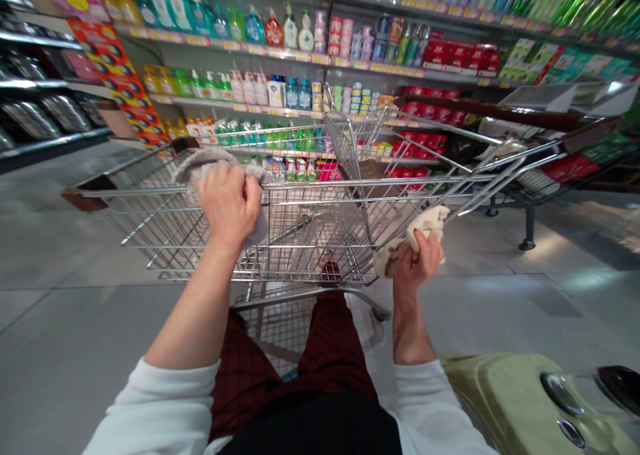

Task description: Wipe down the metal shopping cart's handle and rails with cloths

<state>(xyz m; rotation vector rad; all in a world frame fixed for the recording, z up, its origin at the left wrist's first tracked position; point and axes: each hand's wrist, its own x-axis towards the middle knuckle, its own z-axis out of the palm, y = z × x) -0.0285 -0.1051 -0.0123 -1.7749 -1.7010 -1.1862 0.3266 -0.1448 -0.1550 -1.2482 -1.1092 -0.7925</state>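
A wire shopping cart (150, 225) stands in front of me in a store aisle. My left hand (229, 203) presses a grey cloth (193, 165) against the cart's top rail, fingers curled over it. My right hand (419, 258) grips a crumpled beige cloth (425, 225) at the cart's near right corner, lower down. Both sleeves are white and pushed up the forearms. My dark red trousers (330, 348) show below the cart.
Shelves of bottled cleaners (235, 88) and red boxes (460, 58) line the far side. Dark shelving with pans (35, 118) stands at left. A pale green object with metal knobs (505, 395) sits at lower right. Grey tiled floor (60, 348) surrounds the cart.
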